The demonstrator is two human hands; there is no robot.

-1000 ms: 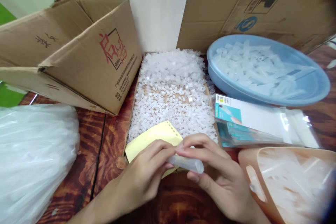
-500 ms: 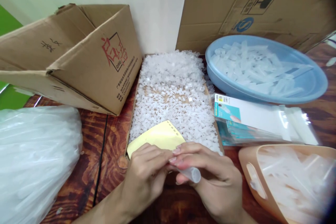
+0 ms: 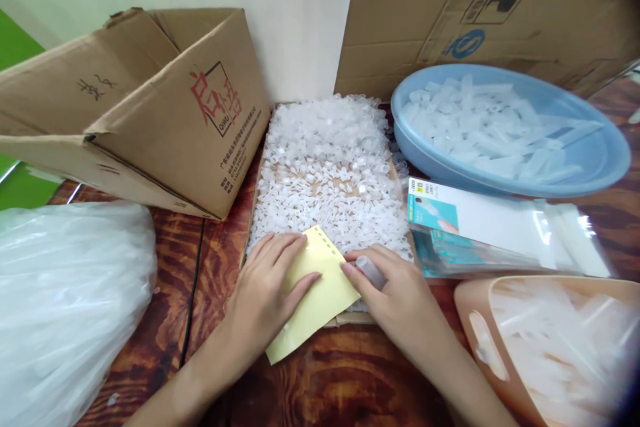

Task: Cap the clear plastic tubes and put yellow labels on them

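A yellow sheet with a row of small marks along its top edge lies over the near part of a shallow cardboard tray full of small white plastic pieces. My left hand rests on the sheet's left side, its thumb apart from the other fingers. At the sheet's right edge is my right hand, fingers closed round a translucent plastic tube. Its thumb and fingertips touch the sheet's edge.
An open cardboard box stands at the left, behind a white plastic bag. On the right are a blue basin of clear parts, packaged cards and a beige bin of translucent pieces. A black cable crosses the table.
My hands have moved apart. The left has left the tube and now lies on the sheet; the right has moved up with the tube. The yellow sheet has shifted toward me and turned.
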